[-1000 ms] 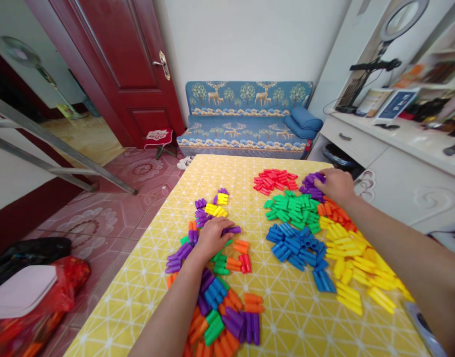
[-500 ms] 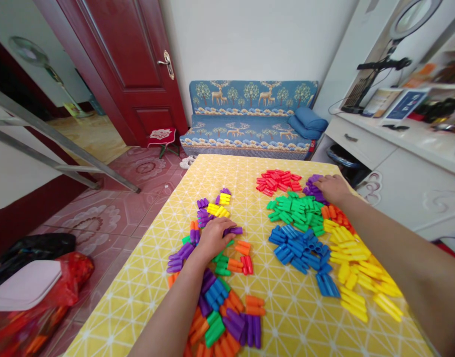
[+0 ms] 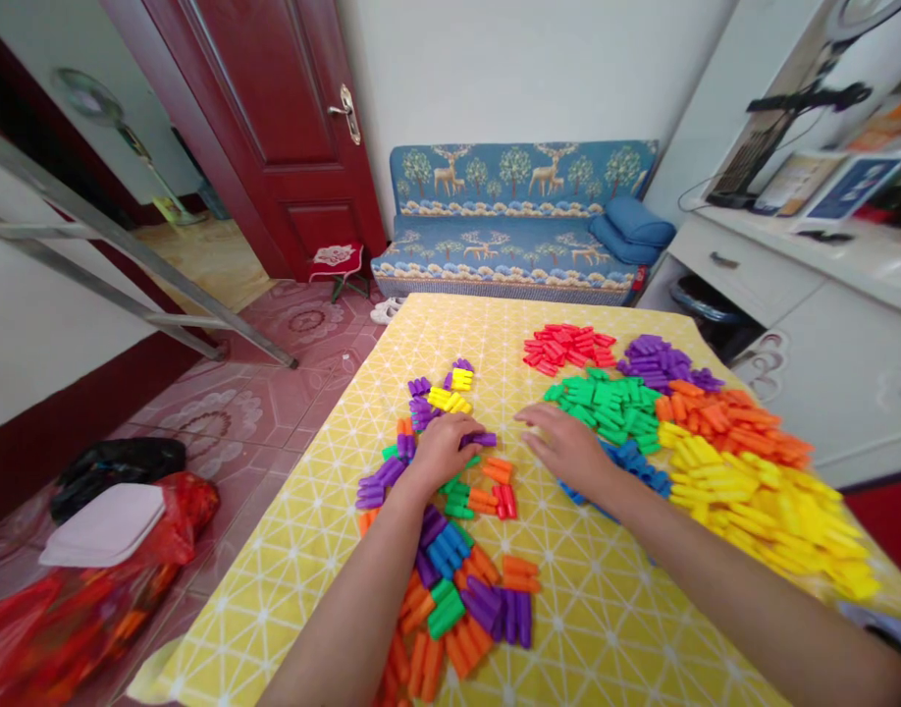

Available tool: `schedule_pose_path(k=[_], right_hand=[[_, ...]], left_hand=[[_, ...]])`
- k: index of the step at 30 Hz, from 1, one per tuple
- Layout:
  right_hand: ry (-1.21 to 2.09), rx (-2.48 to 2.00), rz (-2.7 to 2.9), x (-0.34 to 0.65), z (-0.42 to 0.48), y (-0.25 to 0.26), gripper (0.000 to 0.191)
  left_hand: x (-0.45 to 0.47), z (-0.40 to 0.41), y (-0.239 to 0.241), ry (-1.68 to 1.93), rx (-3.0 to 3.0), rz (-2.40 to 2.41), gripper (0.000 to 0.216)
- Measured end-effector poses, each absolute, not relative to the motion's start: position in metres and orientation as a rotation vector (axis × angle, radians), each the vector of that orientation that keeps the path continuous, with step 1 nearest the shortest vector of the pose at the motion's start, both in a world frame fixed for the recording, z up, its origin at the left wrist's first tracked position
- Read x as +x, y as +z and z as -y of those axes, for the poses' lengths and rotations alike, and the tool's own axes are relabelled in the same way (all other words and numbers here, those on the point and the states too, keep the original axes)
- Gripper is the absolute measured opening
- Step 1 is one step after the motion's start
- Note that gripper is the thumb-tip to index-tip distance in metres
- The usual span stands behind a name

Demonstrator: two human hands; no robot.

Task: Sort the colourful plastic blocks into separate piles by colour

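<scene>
Your left hand sits left of centre in the frame, at the top edge of the mixed pile of plastic blocks. Its fingers are curled down and closed over a purple block, whose end sticks out to the right of the fingertips. Your right hand is at frame centre, palm down, with the fingers extended and slightly apart and nothing clamped in them. The fingertips point toward the left hand, near it but not touching. The heel of this hand overlaps the left edge of the blue pile; you cannot tell whether the palm rests on the cloth or hovers. Sorted piles fill the right half of the yellow tablecloth: red pile uppermost, purple pile to its right, green pile just below those, orange pile and yellow pile running toward the right edge. A few purple and yellow blocks lie just above the left hand. Beyond the table there is a blue patterned sofa at top centre, a dark red door at upper left and a red bag on the floor at lower left.
</scene>
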State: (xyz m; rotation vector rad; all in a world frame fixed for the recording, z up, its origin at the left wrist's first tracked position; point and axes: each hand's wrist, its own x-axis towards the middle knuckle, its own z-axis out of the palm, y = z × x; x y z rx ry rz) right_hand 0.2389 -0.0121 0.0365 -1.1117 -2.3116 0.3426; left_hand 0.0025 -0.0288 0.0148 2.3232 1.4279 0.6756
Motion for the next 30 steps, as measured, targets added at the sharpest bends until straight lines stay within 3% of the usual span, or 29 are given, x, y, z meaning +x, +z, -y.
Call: schedule_pose_path(k=[7,13,19,30], right_hand=[[0.492,-1.242,1.979,0.178,0.062,-0.005,0.049],[0.632,-1.265,1.699,0.169,0.064,-0.011,0.027],[0.640,-1.266,1.620,0.175,0.063,-0.009,0.020],[0.557,-1.292,1.750,0.175,0.059,-0.017,0.026]], left_hand=[[0.002,0.029,0.016,0.693,2.327,-1.402,0.022],[0.001,0.032,0.020,0.692,2.307,-1.360,0.026],[0.003,0.033,0.022,0.659,2.360,-1.394,0.036],[0.003,0.032,0.021,0.604,2.360,-1.452,0.037]])
